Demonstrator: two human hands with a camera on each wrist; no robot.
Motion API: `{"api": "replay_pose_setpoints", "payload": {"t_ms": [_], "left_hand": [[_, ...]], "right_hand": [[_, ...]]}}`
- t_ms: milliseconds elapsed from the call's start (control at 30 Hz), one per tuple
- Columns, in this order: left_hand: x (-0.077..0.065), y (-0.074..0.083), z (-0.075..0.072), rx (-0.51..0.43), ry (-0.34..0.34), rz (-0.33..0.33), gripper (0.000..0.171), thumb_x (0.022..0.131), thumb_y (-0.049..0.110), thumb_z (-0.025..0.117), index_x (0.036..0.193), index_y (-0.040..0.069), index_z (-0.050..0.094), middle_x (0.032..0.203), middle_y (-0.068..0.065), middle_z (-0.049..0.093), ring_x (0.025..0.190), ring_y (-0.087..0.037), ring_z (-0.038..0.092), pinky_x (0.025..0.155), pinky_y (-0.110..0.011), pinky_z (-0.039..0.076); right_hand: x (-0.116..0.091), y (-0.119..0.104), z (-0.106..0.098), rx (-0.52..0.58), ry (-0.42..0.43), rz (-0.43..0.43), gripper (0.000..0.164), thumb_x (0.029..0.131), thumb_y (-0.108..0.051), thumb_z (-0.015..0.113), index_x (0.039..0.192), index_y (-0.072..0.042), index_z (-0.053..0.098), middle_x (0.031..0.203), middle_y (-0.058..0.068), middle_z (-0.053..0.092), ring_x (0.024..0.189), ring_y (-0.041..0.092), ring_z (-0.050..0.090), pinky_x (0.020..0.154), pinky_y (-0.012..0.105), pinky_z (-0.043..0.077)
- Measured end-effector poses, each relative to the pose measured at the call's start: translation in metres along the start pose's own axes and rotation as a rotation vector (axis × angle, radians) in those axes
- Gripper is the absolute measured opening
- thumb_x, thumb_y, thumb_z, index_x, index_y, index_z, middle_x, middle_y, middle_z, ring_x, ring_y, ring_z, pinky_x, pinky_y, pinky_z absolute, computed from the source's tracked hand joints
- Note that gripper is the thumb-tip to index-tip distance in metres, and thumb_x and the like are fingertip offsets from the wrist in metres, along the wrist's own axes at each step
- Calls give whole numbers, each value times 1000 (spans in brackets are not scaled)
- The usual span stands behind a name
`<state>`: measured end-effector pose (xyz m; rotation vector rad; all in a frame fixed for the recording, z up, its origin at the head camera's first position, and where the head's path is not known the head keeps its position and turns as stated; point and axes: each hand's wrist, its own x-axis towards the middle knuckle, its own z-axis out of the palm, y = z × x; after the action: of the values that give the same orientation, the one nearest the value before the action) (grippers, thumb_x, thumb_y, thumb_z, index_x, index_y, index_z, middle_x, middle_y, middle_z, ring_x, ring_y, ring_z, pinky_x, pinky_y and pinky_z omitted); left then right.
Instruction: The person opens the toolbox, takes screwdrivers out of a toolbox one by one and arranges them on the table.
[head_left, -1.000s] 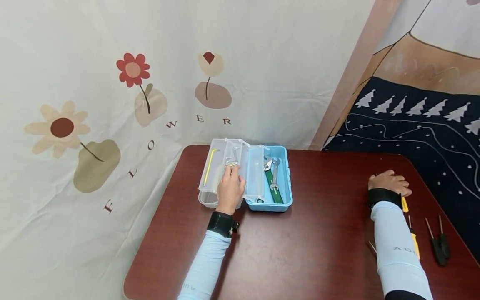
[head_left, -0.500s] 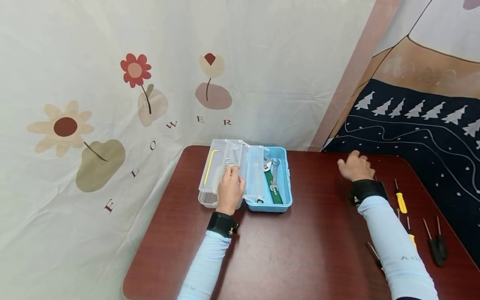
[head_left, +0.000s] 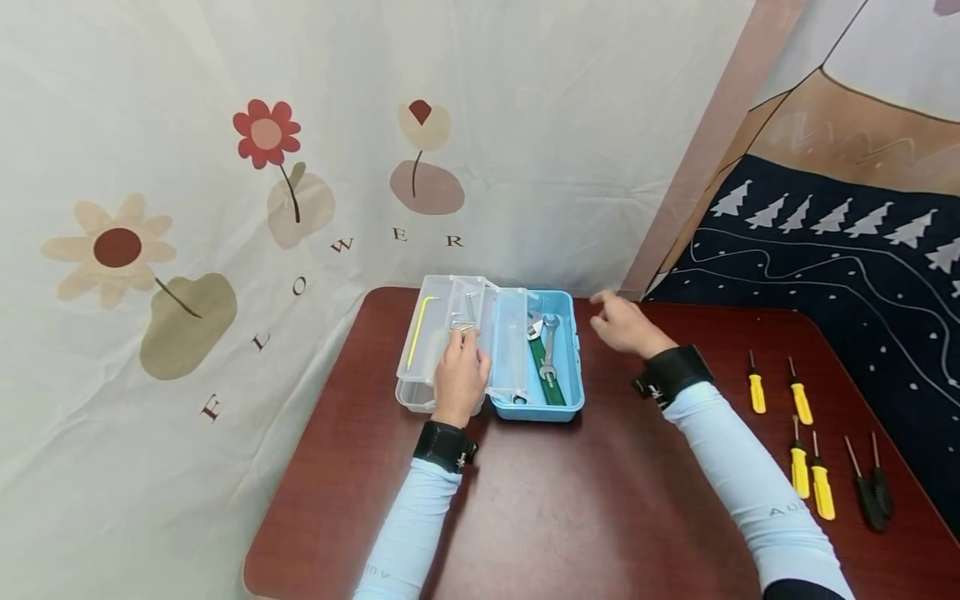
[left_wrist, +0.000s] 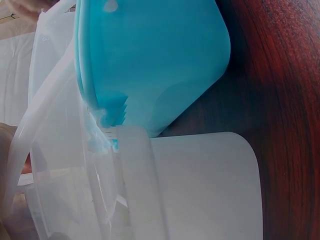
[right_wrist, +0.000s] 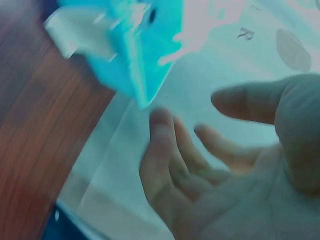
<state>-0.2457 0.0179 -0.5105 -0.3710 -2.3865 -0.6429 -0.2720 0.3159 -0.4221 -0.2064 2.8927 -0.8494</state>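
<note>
A blue toolbox (head_left: 579, 392) stands open at the back of the table, its translucent plastic tray (head_left: 408, 379) hinged out to the left. My left hand (head_left: 460, 379) grips that tray, fingers bent over its near part; clear plastic partly hides the fingertips in the left wrist view. Inside the tray lie a yellow hex key (head_left: 417, 337) and small silver hex keys (head_left: 470, 308). A green-handled adjustable wrench (head_left: 552, 392) and a silver combination wrench (head_left: 551, 333) lie in the blue part. My right hand (right_wrist: 220, 175), holding nothing, has its fingers spread beside the box's far right corner.
Several yellow-handled screwdrivers (head_left: 799, 467) lie in a group at the right of the table. Two black-handled screwdrivers (head_left: 873, 500) are beyond them by the right edge. A printed cloth (head_left: 555, 167) hangs directly behind the toolbox.
My right hand has travelled left from the screwdrivers to beside the toolbox, uncovering yellow-handled screwdrivers that hand and sleeve covered. My left hand stays on the tray.
</note>
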Motion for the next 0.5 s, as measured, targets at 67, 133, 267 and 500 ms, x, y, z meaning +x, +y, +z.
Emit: {"api": "replay_pose_setpoints", "payload": {"t_ms": [67, 133, 267, 500], "left_hand": [[0, -1, -1, 4, -1, 0, 27, 94, 5, 69, 121, 1, 70, 107, -16, 64, 71, -29, 68, 60, -40, 58], [1, -2, -2, 10, 0, 0, 27, 94, 5, 69, 121, 1, 70, 107, -16, 64, 72, -29, 68, 61, -41, 59], [2, -3, -4, 24, 6, -7, 27, 94, 5, 70, 121, 2, 70, 107, -16, 64, 72, -29, 69, 61, -40, 59], [1, 1, -4, 14, -18, -8, 29, 94, 6, 70, 122, 3, 70, 107, -15, 64, 71, -28, 68, 61, -40, 59]], "right_hand": [[9, -11, 7, 8, -66, -32, 50, 108, -13, 46, 153, 7, 40, 124, 30, 65, 104, 37, 66, 90, 48, 54], [18, -21, 13, 28, -143, -43, 51, 107, -11, 45, 154, 7, 39, 130, 32, 64, 107, 36, 67, 89, 47, 55], [37, -38, 26, 68, -306, -41, 54, 106, -8, 43, 157, 9, 34, 108, 23, 65, 89, 28, 62, 81, 39, 52], [58, -50, 37, 120, -461, 98, 55, 106, -5, 48, 159, 3, 39, 118, 19, 60, 92, 23, 62, 88, 35, 54]]}}
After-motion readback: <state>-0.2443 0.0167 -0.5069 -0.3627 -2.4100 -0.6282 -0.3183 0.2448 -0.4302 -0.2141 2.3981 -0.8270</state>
